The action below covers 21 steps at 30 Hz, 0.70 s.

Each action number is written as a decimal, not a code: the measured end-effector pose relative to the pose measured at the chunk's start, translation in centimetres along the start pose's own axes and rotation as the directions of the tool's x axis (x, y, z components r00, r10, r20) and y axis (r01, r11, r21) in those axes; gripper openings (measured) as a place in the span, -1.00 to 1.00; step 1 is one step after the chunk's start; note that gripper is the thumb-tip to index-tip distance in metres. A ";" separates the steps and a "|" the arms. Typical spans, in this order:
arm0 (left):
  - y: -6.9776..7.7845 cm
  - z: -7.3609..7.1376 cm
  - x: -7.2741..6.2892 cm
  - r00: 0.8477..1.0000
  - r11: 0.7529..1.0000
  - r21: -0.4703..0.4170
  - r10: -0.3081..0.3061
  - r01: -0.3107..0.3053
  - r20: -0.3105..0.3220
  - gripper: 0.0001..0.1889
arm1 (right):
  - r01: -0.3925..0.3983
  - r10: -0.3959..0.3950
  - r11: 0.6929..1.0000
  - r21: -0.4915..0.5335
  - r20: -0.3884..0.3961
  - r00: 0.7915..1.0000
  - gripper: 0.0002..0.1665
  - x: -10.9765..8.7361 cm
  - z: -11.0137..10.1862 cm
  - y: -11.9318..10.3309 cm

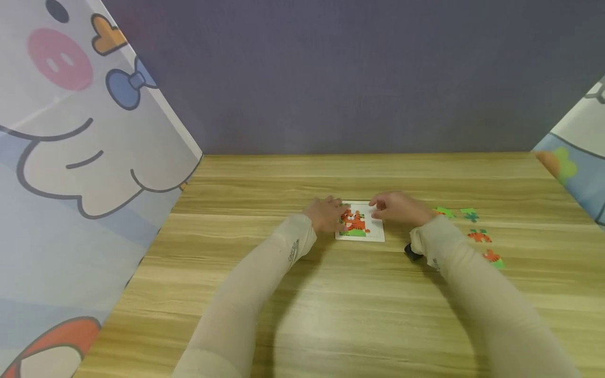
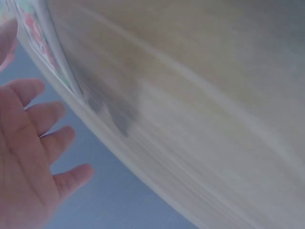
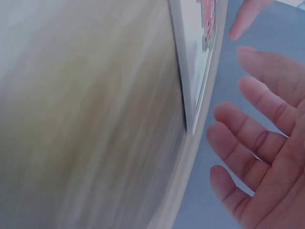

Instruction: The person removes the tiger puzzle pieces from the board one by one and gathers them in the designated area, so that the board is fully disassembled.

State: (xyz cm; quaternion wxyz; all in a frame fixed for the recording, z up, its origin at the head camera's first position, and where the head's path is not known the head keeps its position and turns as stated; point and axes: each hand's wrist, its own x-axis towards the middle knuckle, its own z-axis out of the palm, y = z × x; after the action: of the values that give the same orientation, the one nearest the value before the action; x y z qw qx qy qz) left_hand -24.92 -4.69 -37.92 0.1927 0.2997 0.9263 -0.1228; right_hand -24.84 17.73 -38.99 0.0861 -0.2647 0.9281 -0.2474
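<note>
A white puzzle tray [image 1: 375, 232] lies on the wooden table, its left part filled with joined orange tiger pieces [image 1: 356, 227] and green bits. Over the tray's left edge is my left hand [image 1: 325, 215], fingers spread and the fingertips overlapping the tiger picture. In the left wrist view its palm and slightly bent fingers [image 2: 55, 117] show with nothing in them. At the tray's upper right corner hovers my right hand [image 1: 402, 207], thumb and fingers apart. The right wrist view shows its loosely bent fingers [image 3: 238, 143] holding nothing, beside the tray's corner [image 3: 192, 114].
Several loose puzzle pieces lie right of the tray: a green one [image 1: 444, 212], a green and teal one [image 1: 470, 214], and orange ones [image 1: 479, 237] nearer me. A grey wall [image 1: 359, 79] stands behind the table, with a cartoon-printed panel [image 1: 94, 157] on the left.
</note>
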 end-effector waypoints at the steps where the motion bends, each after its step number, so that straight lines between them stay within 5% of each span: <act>1: 0.0 -0.2 0.0 1.000 1.000 -0.010 -0.009 0.009 0.008 -0.23 | 0.013 -0.013 1.000 -0.019 0.008 1.000 -0.68 0.2 0.0 -0.1; 7: 0.2 -0.3 -0.3 0.997 0.997 -0.060 -0.039 0.043 0.067 -0.23 | 0.072 -0.063 0.988 -0.134 0.071 0.995 -0.64 0.5 0.6 -1.3; 21: 1.1 -1.3 -1.4 0.993 0.998 0.020 -0.063 0.062 0.099 -0.17 | 0.052 -0.025 0.984 -0.169 0.158 0.987 -0.57 1.5 0.8 -2.2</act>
State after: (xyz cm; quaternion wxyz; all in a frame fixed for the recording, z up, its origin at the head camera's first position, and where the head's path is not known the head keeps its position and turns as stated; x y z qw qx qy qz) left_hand -23.58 -4.05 -36.28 0.2321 0.2656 0.9234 -0.1515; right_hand -24.89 15.03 -38.64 0.1299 -0.3075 0.9312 -0.1466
